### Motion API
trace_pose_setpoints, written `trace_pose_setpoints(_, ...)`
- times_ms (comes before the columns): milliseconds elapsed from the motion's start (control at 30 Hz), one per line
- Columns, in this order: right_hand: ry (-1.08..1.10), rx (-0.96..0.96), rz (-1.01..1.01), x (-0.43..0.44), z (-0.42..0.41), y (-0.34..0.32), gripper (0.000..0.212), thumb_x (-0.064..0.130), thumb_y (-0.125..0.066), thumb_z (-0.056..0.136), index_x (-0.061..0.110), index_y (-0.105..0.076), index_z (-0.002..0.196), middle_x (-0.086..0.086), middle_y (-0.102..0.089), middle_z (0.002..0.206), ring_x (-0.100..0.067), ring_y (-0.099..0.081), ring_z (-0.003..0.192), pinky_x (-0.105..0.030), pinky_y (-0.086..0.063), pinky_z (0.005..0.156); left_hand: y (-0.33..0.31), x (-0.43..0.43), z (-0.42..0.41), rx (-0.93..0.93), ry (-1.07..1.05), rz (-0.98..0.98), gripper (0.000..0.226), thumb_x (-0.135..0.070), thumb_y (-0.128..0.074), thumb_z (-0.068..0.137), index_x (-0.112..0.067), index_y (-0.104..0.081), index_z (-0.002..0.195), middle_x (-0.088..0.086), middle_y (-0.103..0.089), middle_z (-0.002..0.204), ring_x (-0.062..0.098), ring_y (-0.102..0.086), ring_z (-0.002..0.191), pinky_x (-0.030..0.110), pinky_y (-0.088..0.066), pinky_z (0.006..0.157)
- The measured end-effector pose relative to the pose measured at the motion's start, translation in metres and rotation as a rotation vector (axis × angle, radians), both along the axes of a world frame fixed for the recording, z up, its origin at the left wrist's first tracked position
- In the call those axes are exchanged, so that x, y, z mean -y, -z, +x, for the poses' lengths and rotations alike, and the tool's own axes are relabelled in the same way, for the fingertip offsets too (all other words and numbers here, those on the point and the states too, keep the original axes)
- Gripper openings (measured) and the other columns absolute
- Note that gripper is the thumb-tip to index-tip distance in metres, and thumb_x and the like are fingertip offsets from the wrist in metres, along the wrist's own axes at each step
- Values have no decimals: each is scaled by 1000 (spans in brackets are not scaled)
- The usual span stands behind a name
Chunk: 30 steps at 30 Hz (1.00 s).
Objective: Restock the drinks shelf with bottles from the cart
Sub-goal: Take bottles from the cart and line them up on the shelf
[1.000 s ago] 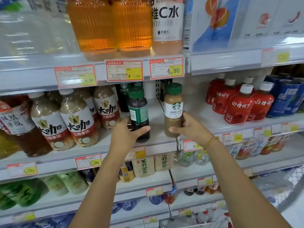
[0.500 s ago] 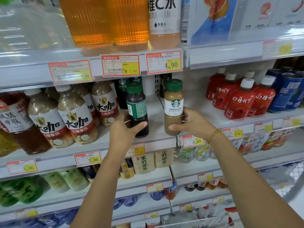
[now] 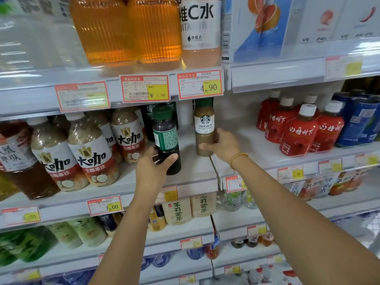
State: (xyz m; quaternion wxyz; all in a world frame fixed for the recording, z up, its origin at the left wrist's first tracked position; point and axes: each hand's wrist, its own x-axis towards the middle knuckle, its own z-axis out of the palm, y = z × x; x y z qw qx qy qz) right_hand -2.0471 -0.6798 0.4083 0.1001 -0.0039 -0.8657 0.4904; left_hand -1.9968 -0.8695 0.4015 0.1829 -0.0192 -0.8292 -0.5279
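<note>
A: Log it. Where are the two bottles, taken from the 4.90 price tag (image 3: 200, 84)?

B: Latte bottle (image 3: 204, 128) straight below the tag, upright, green cap tucked under it. Dark bottle (image 3: 165, 138) below and to the left of the tag, upright, green cap and label.

A: Hands?

B: Right hand (image 3: 223, 145) wrapped round the latte bottle's lower half, thumb across the front, gold bracelet (image 3: 238, 157) at the wrist. Left hand (image 3: 152, 167) grips the dark bottle low down, thumb in front, fingers behind.

A: Set down on the shelf (image 3: 193, 175)?

B: Both bases sit at the board below the tag. Whether they are resting on it, cannot tell.

A: Neighbours?

B: Milk-coffee bottles (image 3: 90, 153) further left of the tag, red bottles (image 3: 298, 132) well right of it.
</note>
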Motion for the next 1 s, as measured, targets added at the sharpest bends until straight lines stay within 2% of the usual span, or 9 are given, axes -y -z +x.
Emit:
trace_pose_setpoints(167, 134, -29, 13, 15, -48, 6, 41, 20, -76, 76, 9, -65, 114, -12, -67, 114, -27, -62, 106, -21, -41, 79, 3, 1, -21, 22, -45, -19, 45, -24, -70, 81, -10, -57, 122, 5, -65, 117, 11, -55, 91, 23, -39, 77)
trace_pose_setpoints(267, 140, -31, 16, 24, -74, 7, 40, 19, -72, 79, 11, -63, 117, -11, -66, 116, -28, -60, 109, -24, -43, 86, 7, 0, -31, -18, -56, -31, 44, -24, -71, 81, -8, -60, 120, 7, -67, 113, 13, -58, 91, 17, -41, 70)
trace_pose_setpoints(400, 192, -43, 56, 36, -104, 6, 27, 9, -52, 91, 0, -64, 114, -17, -65, 116, -31, -59, 110, -27, -43, 85, 12, 0, -35, -45, -80, -77, 44, -29, -70, 81, -10, -61, 119, 5, -68, 113, 17, -62, 100, 22, -42, 77)
trace_pose_setpoints(467, 226, -42, 81, 42, -114, 6, 27, 13, -55, 89, -1, -67, 108, -21, -67, 111, -32, -62, 106, -31, -47, 84, 14, 1, -36, -44, -79, -93, 42, -30, -69, 81, -11, -63, 117, 3, -69, 110, 15, -62, 97, 19, -41, 74)
trace_pose_setpoints(600, 254, -27, 158, 52, -128, 5, 34, 26, -64, 84, 0, -68, 105, -20, -69, 106, -32, -65, 101, -30, -47, 75, 17, 5, -36, -36, -71, -95, 36, -30, -70, 81, -14, -65, 112, -2, -70, 105, 8, -60, 89, 5, -37, 67)
trace_pose_setpoints(800, 258, 14, 294, 56, -138, 0, 30, 13, -54, 92, -6, -59, 115, -22, -61, 121, -34, -57, 115, -35, -46, 92, 20, 7, -34, -49, -47, -134, 30, -27, -70, 81, -16, -67, 109, -12, -65, 90, -15, -50, 74, -7, -36, 63)
trace_pose_setpoints(900, 243, 18, 280, 54, -137, -2, 32, 14, -57, 91, -6, -59, 116, -23, -61, 121, -34, -58, 114, -36, -46, 92, 19, 6, -34, -45, -55, -124, 30, -26, -70, 81, -15, -68, 109, -14, -62, 87, -16, -50, 73, -7, -36, 63)
trace_pose_setpoints(1000, 185, 33, 375, 54, -127, -12, 33, 16, -52, 94, -4, -57, 120, -22, -59, 125, -34, -56, 117, -35, -45, 94, 17, 5, -33, -27, -68, -108, 30, -27, -71, 81, -16, -68, 109, -16, -62, 87, -5, -57, 78, -6, -38, 63)
